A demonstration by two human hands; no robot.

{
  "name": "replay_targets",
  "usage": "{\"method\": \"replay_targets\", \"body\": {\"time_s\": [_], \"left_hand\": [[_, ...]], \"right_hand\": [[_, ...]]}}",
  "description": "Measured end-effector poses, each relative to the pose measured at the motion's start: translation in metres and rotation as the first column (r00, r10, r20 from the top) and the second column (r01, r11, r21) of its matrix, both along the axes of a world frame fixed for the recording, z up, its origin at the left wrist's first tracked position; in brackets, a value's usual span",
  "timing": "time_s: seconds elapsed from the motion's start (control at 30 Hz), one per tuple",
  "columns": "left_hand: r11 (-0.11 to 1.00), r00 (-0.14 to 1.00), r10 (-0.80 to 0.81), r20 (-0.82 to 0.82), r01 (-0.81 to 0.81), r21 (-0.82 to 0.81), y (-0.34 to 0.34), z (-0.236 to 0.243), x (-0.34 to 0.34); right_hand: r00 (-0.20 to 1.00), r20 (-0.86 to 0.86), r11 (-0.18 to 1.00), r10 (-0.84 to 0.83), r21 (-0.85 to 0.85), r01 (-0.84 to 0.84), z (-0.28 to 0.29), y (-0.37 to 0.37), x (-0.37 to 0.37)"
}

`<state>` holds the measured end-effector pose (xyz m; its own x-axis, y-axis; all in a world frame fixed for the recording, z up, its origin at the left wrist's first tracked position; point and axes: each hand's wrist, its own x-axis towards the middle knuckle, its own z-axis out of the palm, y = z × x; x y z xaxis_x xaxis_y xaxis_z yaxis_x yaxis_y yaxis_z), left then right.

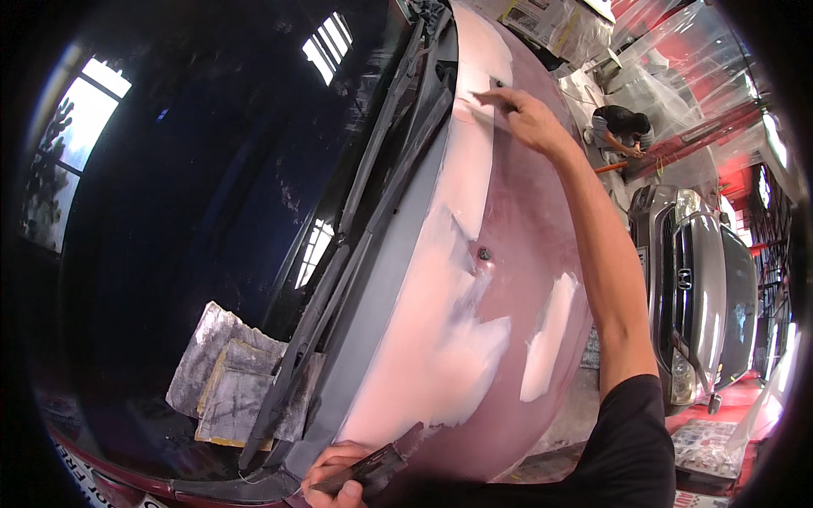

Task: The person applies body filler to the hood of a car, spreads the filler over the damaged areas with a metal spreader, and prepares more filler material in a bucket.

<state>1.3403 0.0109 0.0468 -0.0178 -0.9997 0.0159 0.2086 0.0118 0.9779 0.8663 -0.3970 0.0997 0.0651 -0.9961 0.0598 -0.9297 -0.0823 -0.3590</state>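
Your right arm [605, 254] is hanging over the hood [529, 212]; your right hand [532, 120] is bunching its fingers at the hood's far end, pinching what, I cannot tell. Your left hand [332, 477] is gripping a dark flat tool [377, 466] at its near end. You are apparently spreading filler [406, 364] along the hood's windshield-side edge; another stroke would be needing even pressure.

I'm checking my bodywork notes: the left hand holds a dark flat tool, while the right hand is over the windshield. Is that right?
Not quite: the head view shows the right hand over the maroon hood, by its pale pink filler, not over the windshield. The left hand does hold the dark flat tool.
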Motion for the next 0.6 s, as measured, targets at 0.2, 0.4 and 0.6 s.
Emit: {"method": "replay_targets", "body": {"time_s": [0.2, 0.4, 0.6], "left_hand": [[0.997, 0.998, -0.059, -0.02, 0.058, -0.048, -0.009, 0.003, 0.003], [0.999, 0.999, 0.036, -0.016, -0.036, 0.008, 0.0, 0.003, -0.002], [0.995, 0.997, 0.08, -0.021, -0.078, 0.066, 0.004, 0.001, -0.004]], "right_hand": [[0.999, 0.05, 1.0, -0.011, -0.02, 0.012, 0.002, -0.038, -0.001], [0.975, -0.171, 0.989, -0.139, 0.023, 0.145, -0.007, 0.011, 0.043], [0.998, -0.062, 0.999, -0.017, 0.049, 0.02, 0.003, 0.06, 0.017]]}}
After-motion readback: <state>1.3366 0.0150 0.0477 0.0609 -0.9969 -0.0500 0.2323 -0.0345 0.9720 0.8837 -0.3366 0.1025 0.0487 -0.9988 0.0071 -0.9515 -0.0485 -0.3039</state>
